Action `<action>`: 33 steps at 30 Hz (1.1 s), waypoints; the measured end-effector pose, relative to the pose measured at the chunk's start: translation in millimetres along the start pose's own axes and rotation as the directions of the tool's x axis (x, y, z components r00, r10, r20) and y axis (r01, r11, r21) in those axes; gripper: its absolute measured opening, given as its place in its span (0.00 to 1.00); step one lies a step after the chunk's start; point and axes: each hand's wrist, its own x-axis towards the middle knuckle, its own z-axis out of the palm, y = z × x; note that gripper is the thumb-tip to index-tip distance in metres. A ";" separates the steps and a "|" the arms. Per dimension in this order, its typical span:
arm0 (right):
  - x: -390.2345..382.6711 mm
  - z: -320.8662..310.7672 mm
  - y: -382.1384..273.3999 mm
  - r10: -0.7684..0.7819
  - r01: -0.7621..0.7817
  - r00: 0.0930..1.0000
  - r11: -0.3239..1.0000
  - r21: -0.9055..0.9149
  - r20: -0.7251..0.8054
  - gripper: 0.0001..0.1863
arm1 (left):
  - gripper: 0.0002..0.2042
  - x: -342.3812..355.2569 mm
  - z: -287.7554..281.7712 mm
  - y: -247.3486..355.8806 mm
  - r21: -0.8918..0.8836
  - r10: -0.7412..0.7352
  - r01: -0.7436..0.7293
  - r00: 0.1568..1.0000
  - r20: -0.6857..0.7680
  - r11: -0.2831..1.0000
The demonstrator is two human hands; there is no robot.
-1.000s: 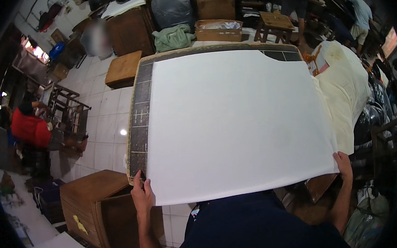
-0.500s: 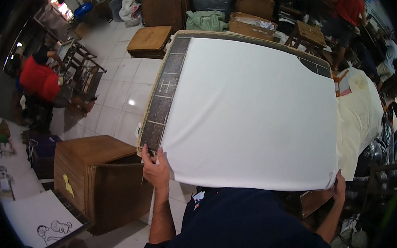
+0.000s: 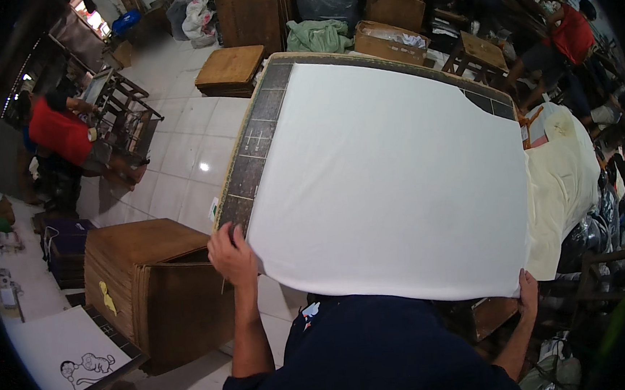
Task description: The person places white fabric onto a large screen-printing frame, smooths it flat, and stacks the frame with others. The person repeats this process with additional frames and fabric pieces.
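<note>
A large white cloth lies spread over a dark gridded cutting table. My left hand grips the cloth's near left corner at the table's edge. My right hand holds the near right corner, its fingers curled under the hem. The near edge of the cloth hangs just over my dark blue shirt.
A brown cardboard box stands on the tiled floor at my left. A pale yellow cloth pile lies at the table's right. A person in red sits at far left, another in red at far right. Wooden stools and boxes crowd the back.
My view has swung left and down. Both hands stay on the cloth's near corners, and the left hand has drawn the corner inward along the table's edge.
</note>
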 end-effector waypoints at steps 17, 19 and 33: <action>9.6 8.9 11.3 -0.025 0.023 1.000 0.996 -0.087 -0.019 0.16 | 0.15 186.9 175.7 133.6 -0.041 -0.089 0.105 0.951 0.295 0.994; 9.9 9.4 11.9 -0.022 0.016 0.999 0.994 -0.112 -0.050 0.16 | 0.14 196.8 181.8 138.2 0.007 -0.114 0.119 0.927 0.356 0.993; -10.9 18.2 -12.0 0.051 -0.050 0.994 0.999 0.011 -0.094 0.14 | 0.25 197.9 230.6 176.6 -0.328 0.659 -0.587 0.730 0.182 0.741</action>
